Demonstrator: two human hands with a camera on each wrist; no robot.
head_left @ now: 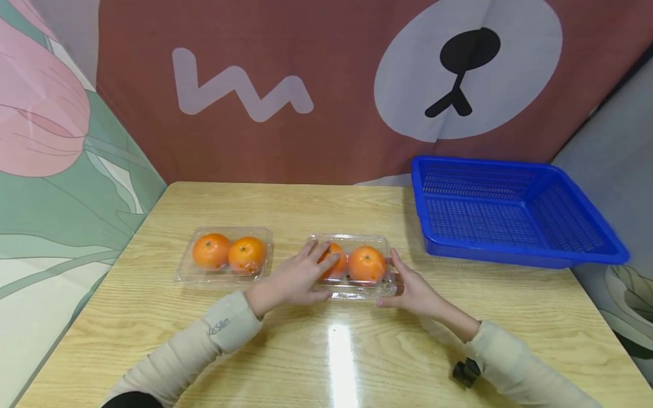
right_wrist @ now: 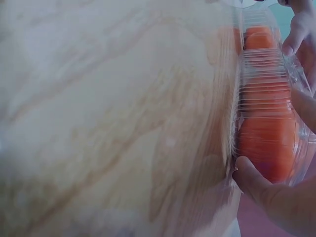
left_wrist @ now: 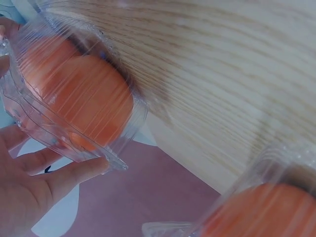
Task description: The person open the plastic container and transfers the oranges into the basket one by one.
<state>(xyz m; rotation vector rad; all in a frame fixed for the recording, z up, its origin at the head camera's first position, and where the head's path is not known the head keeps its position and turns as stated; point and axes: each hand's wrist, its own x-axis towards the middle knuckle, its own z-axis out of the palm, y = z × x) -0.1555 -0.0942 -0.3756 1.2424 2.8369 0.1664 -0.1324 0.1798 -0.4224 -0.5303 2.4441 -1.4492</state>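
Observation:
A clear plastic clamshell box (head_left: pixel 352 293) with two oranges (head_left: pixel 367 264) in it sits at the table's middle. My left hand (head_left: pixel 296 277) rests over its left end, fingers spread on the lid and partly covering the left orange. At the box's right end, my right hand (head_left: pixel 415 289) grips the side between thumb and fingers. The right wrist view shows that thumb (right_wrist: pixel 254 180) against the box's lower edge. Left of the hands lies a second clamshell box (head_left: pixel 199 277), also with two oranges (head_left: pixel 211 251), touched by neither hand.
A blue plastic basket (head_left: pixel 502 256) with perforated sides stands at the table's back right. On the table (head_left: pixel 285 362), a small black object (head_left: pixel 466 372) shows beside the right sleeve. A brown printed cloth (head_left: pixel 336 147) hangs behind the table's far edge.

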